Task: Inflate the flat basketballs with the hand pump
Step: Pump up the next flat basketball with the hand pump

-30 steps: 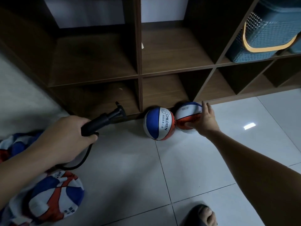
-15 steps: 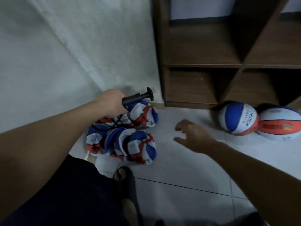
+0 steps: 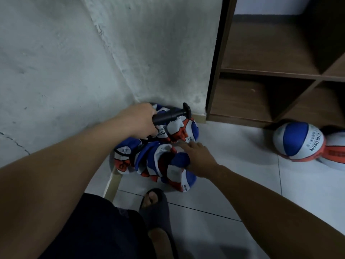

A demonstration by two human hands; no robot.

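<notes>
Progress first: we count two inflated basketballs, the blue-and-white CHILDREN ball [image 3: 298, 142] and an orange-banded ball [image 3: 336, 152] touching it at the right edge of the view, both on the tiled floor [image 3: 242, 184] in front of the wooden shelf unit [image 3: 261, 71]. So two look done, by our judgement. Left to do is the heap of flat basketballs [image 3: 155, 156] lying in the corner where the floor meets the grey wall [image 3: 74, 53]; we cannot count them exactly, crumpled as they are, but several. One hand pump [image 3: 170, 116], black, sits over the heap's far side, our left hand [image 3: 141, 120] wrapped tight round its barrel. Our right hand [image 3: 197, 157] rests on the heap's near side, fingers spread and fairly straight, gripping nothing that we can see. One slippered foot [image 3: 155, 202] stands just beside the heap. Next up, we reckon, is pulling one flat ball free.
</notes>
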